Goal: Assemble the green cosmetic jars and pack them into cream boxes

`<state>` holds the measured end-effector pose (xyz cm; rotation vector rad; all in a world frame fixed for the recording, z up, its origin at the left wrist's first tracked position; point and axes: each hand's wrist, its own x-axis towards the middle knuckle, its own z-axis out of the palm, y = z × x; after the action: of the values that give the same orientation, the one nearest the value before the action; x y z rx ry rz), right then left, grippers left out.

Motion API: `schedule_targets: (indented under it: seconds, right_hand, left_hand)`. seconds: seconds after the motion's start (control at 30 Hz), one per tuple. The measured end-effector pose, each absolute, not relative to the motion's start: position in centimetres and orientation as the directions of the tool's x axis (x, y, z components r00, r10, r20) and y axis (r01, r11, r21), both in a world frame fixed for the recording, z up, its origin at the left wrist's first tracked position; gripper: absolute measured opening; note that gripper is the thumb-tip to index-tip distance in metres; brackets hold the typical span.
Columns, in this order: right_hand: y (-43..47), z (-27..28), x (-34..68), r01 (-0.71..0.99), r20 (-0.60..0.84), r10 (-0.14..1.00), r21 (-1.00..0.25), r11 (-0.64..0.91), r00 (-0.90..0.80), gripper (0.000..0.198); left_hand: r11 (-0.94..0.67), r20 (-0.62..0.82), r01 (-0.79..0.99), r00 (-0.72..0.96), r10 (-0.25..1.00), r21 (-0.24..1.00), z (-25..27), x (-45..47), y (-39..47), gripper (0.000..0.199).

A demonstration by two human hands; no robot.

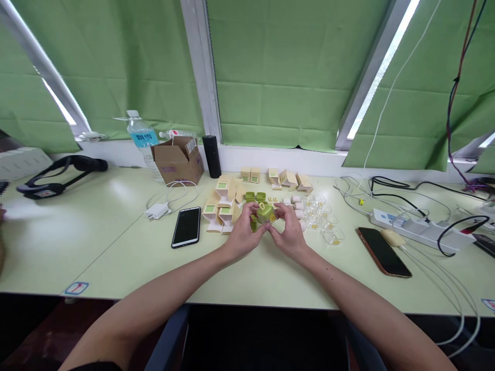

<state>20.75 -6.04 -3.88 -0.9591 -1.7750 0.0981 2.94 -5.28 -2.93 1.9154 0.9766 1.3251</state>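
Note:
A small rounded green case (265,212) with a pale loop on top and a yellow spot on its right side is held above the table. My left hand (247,226) grips it from the left, and my right hand (288,229) from the right, with the thumbs meeting below. Behind the hands are small green square cups (256,197), partly hidden by my fingers. Small white-pink pieces (298,206) lie just right of my right hand. Beyond those sit several clear plastic covers (333,235) with yellow dots. Open cream paper boxes (226,213) stand left of my left hand.
A black phone (186,227) and a white charger (158,210) lie at left. Behind are a cardboard box (178,161), a water bottle (144,141) and a black cylinder (211,156). Another phone (382,251), a power strip (419,230) and tangled cables are at right.

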Motion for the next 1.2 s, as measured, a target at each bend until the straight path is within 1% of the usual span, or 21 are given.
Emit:
schedule_targets:
  seconds: [0.07, 0.13, 0.23, 0.33, 0.47, 0.63, 0.77, 0.9, 1.0, 1.1, 1.2]
  right_hand:
    - [-6.1, -3.8, 20.7, 0.531, 0.764, 0.633, -0.487, 0.693, -0.124, 0.049]
    - [-6.2, -3.6, 20.7, 0.484, 0.756, 0.641, -0.516, 0.707, -0.131, 0.052]
    - [-6.2, -3.4, 20.7, 0.385, 0.707, 0.697, -0.614, 0.689, -0.118, 0.057]
    - [-6.0, -3.4, 20.8, 0.293, 0.651, 0.749, -0.698, 0.654, -0.122, 0.052]
    - [-6.0, -3.4, 20.8, 0.235, 0.61, 0.778, -0.742, 0.627, -0.149, 0.05]
    - [-5.9, -3.3, 20.8, 0.256, 0.629, 0.765, -0.724, 0.641, -0.138, 0.044]
    - [-5.8, -3.3, 20.9, 0.279, 0.628, 0.765, -0.717, 0.639, -0.139, 0.035]
    - [-5.8, -3.1, 21.0, 0.252, 0.61, 0.783, -0.745, 0.618, -0.118, 0.035]
    - [-6.0, -2.8, 21.0, 0.236, 0.595, 0.795, -0.761, 0.604, -0.116, 0.034]
    - [-6.0, -2.7, 21.1, 0.231, 0.598, 0.793, -0.76, 0.607, -0.117, 0.032]
    - [-5.9, -2.7, 21.3, 0.279, 0.602, 0.787, -0.739, 0.613, -0.135, 0.029]
  left_hand:
    - [-0.526, 0.489, 0.176, 0.216, 0.845, 0.832, -3.0, 3.0, -5.3, 0.046]
    - [-0.5, 0.474, 0.087, 0.218, 0.853, 0.861, -3.1, 3.0, -5.1, 0.046]
    - [-0.47, 0.465, -0.034, 0.23, 0.855, 0.882, -3.1, 2.9, -4.8, 0.045]
    - [-0.472, 0.473, -0.067, 0.25, 0.845, 0.879, -3.2, 2.7, -4.6, 0.042]
    - [-0.504, 0.502, -0.069, 0.277, 0.819, 0.861, -3.3, 2.6, -4.4, 0.037]
    - [-0.541, 0.526, -0.034, 0.293, 0.798, 0.84, -3.4, 2.7, -4.3, 0.036]
    - [-0.537, 0.518, -0.011, 0.28, 0.808, 0.844, -3.3, 2.8, -4.3, 0.037]
    - [-0.506, 0.492, -0.022, 0.274, 0.827, 0.862, -3.2, 2.7, -4.2, 0.039]
    - [-0.499, 0.482, -0.011, 0.278, 0.831, 0.867, -3.0, 2.6, -4.2, 0.036]
    - [-0.525, 0.494, 0.042, 0.279, 0.823, 0.85, -2.9, 2.3, -4.2, 0.03]
    - [-0.548, 0.489, 0.137, 0.314, 0.814, 0.825, -2.7, 2.1, -4.4, 0.027]
